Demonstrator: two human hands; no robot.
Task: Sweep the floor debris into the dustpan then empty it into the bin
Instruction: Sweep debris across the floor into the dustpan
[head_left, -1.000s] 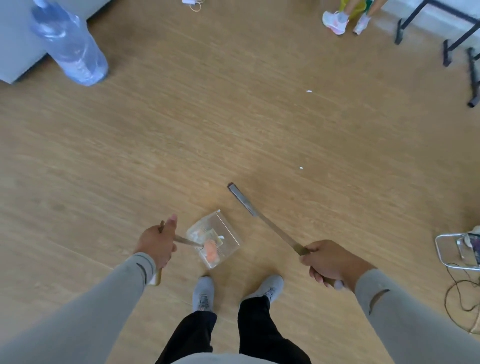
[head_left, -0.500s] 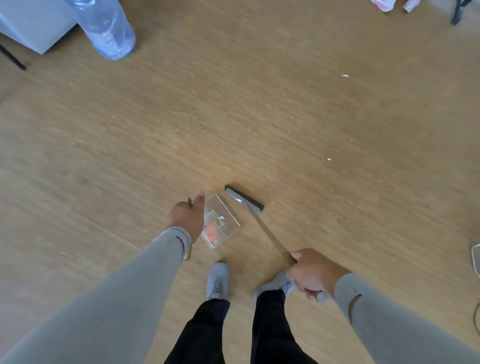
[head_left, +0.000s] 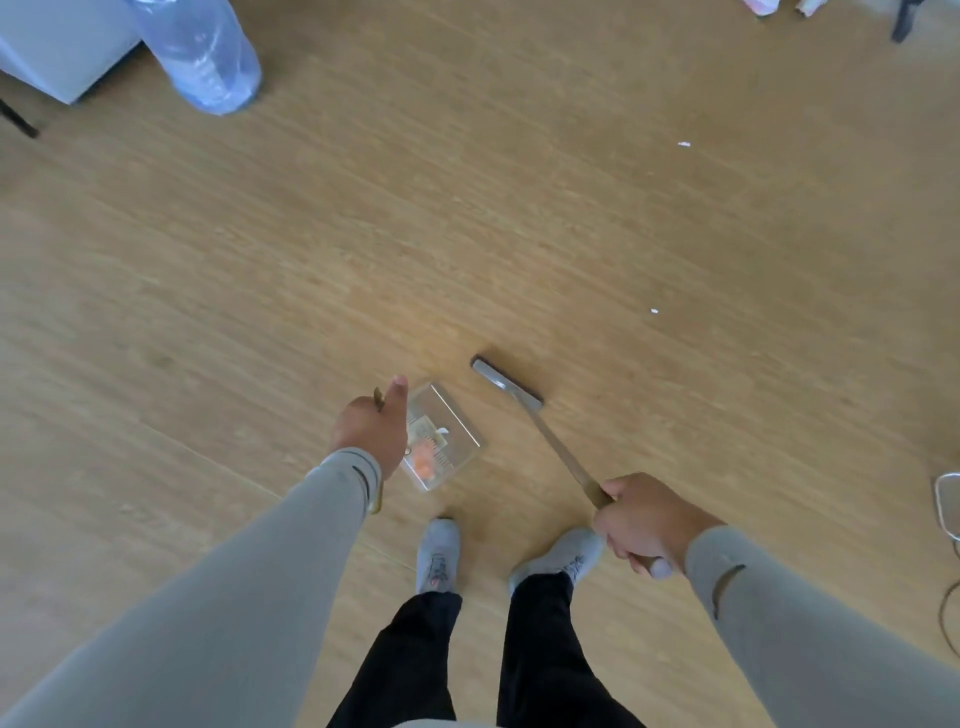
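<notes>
My left hand grips the thin handle of a clear dustpan, thumb pointing forward. The dustpan sits low over the wooden floor just ahead of my feet and holds orange and white scraps. My right hand grips the long handle of a broom. Its dark head rests on the floor just right of the dustpan's far end. Two small white bits of debris lie on the floor further ahead to the right, the far one well beyond.
A bin lined with a clear bluish bag stands at the far left beside a grey cabinet. A dark furniture leg is at the top right. A metal wire frame and cables sit at the right edge.
The broom head has swung in toward the dustpan and turned. My left hand and the dustpan have shifted forward and right in view as my head tilted down.
</notes>
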